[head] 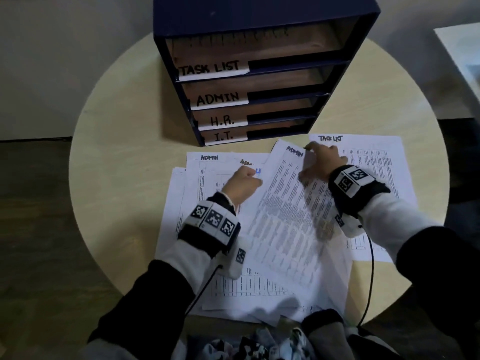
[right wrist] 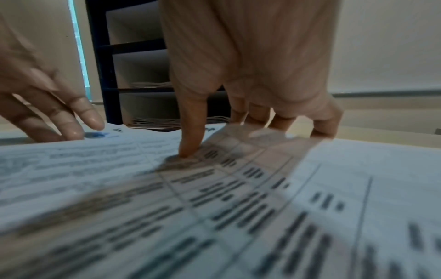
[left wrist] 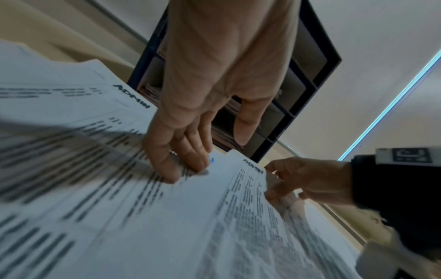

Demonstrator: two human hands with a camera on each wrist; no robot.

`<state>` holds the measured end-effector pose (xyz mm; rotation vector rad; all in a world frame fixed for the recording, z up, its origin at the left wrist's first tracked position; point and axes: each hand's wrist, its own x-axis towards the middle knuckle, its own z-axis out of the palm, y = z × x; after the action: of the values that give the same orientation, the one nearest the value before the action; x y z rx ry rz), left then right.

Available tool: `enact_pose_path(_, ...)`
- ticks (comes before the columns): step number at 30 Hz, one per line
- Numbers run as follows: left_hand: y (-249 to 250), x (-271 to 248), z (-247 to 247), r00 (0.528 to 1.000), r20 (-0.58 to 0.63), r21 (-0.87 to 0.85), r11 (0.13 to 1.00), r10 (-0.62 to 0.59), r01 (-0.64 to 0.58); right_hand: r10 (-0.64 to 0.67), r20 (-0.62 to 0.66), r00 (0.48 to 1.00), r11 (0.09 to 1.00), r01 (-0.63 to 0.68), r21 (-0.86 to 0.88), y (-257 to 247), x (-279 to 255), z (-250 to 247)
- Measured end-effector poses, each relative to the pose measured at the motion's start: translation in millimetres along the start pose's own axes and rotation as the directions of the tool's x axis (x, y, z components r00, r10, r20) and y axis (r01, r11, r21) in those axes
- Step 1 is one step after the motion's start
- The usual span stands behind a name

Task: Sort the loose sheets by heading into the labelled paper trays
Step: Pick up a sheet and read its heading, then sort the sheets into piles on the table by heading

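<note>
At centre frame the right hand (head: 320, 165) pinches the top corner of an ADMIN sheet (head: 285, 216); the left hand (head: 240, 184) presses straight fingers on the pile (head: 207, 178) beside it, below the trays (head: 259, 81).

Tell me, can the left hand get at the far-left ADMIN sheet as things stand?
Probably yes. The left hand rests its fingers on the spread of papers, and the far-left ADMIN sheet lies face up just beside it, its heading uncovered. Only its right part is overlapped by other sheets.
</note>
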<state>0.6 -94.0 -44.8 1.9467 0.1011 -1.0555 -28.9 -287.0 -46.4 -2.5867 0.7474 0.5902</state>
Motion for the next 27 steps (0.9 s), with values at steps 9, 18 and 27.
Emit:
enact_pose_path(9,-9,-6,5,0.990,-0.001,-0.019,0.990,0.142,-0.142,-0.398,-0.004,0.918,0.906,0.393,0.159,-14,-34,22)
enact_pose_path(18,-30,7,-34,0.965,-0.122,0.354,0.918,0.232,-0.176,-0.516,0.096,0.851,0.853,0.520,-0.032,-19,-67,42)
enact_pose_path(27,-36,17,-50,0.947,-0.172,0.514,0.845,0.270,-0.147,-0.464,0.138,0.875,0.858,0.483,-0.175,-20,-67,54)
